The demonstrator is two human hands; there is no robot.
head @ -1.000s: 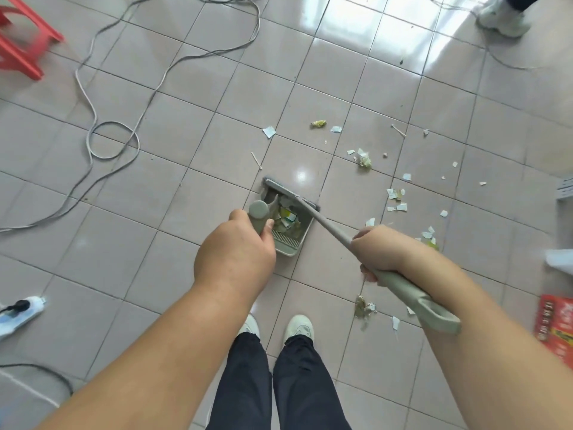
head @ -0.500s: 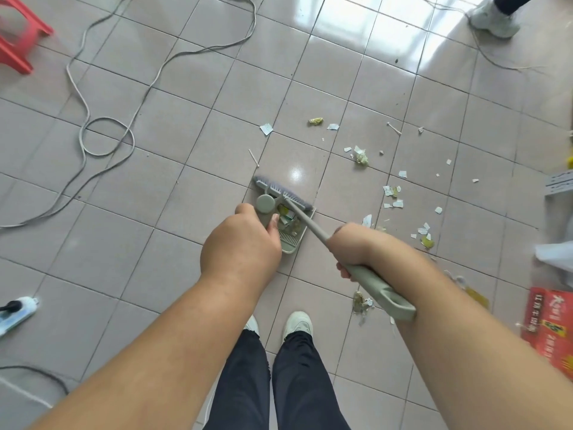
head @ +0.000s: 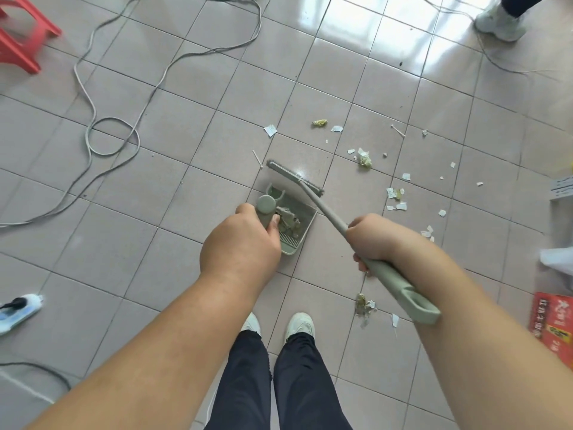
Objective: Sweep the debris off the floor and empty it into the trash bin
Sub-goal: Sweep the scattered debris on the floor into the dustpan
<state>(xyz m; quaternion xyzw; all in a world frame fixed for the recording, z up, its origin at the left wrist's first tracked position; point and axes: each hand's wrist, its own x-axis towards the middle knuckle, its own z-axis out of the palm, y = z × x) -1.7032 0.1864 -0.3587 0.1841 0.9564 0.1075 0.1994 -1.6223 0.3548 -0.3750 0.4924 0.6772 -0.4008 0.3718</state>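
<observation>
Dustpan (head: 299, 234): green, on floor, holding crumpled scraps.
Broom (head: 294, 179): green, head just beyond dustpan mouth, handle slanting right.
Debris (head: 365, 158): paper bits scattered right.

I count one dustpan (head: 302, 220) and one broom (head: 297, 180) just above it. I see two hands (head: 240, 243), one red stool (head: 21, 35), one power strip (head: 18, 311), one red box (head: 553, 324), and too many paper scraps (head: 395, 193) right of the dustpan to count.
</observation>
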